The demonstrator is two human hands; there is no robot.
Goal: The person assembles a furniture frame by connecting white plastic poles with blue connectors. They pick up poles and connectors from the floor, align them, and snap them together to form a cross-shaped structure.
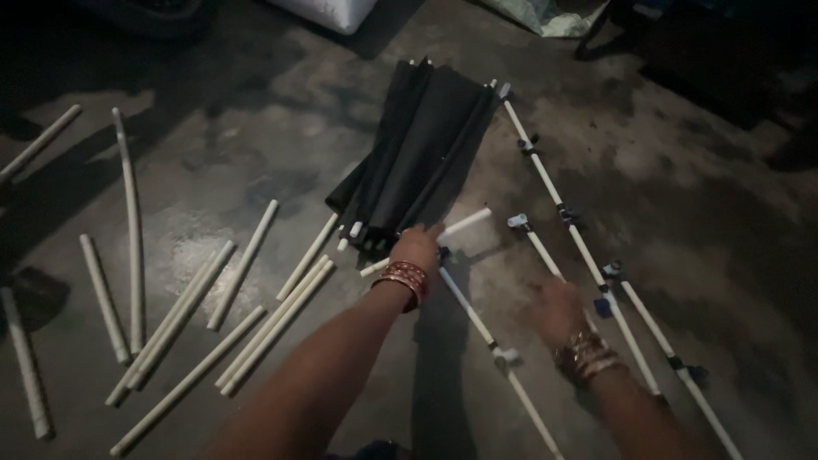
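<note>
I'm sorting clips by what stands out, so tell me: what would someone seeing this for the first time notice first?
Two arms with bangles reach down over a dim concrete floor: the left hand touches the near end of a folded black fabric bundle at centre, and the right hand hovers over a white rod with connectors. Many loose white tubes lie scattered on the left, and longer jointed rods on the right.

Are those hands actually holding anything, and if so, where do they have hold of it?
The left hand rests on the near end of the folded black fabric bundle; a firm grip cannot be told. The right hand is blurred over a white rod; a hold cannot be told.
</note>
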